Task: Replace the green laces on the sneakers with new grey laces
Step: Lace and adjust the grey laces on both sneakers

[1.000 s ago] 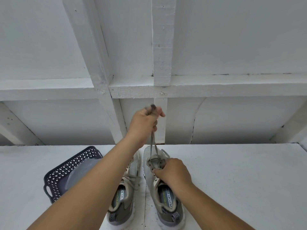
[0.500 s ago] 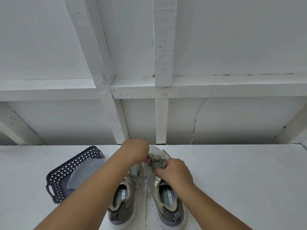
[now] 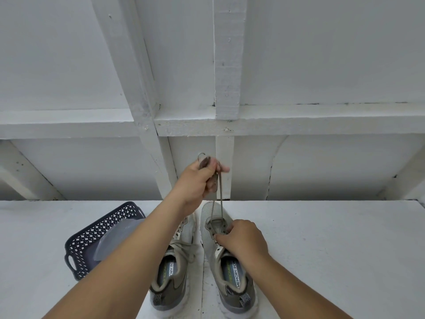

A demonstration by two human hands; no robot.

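At the lower centre of the frame, two sneakers sat side by side on the white tabletop [image 3: 322,238]. The left hand [image 3: 195,180] gripped both strands of a lace [image 3: 218,194], pulling them up taut from the right sneaker [image 3: 226,256], while the right hand [image 3: 243,240] pinched at its eyelets. Lacing looked barely begun; threading the next eyelets seemingly followed.

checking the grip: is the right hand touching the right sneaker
Touching. The head view shows the right hand resting on the right sneaker, its fingertips pressed onto the tongue and eyelet area with no gap visible.
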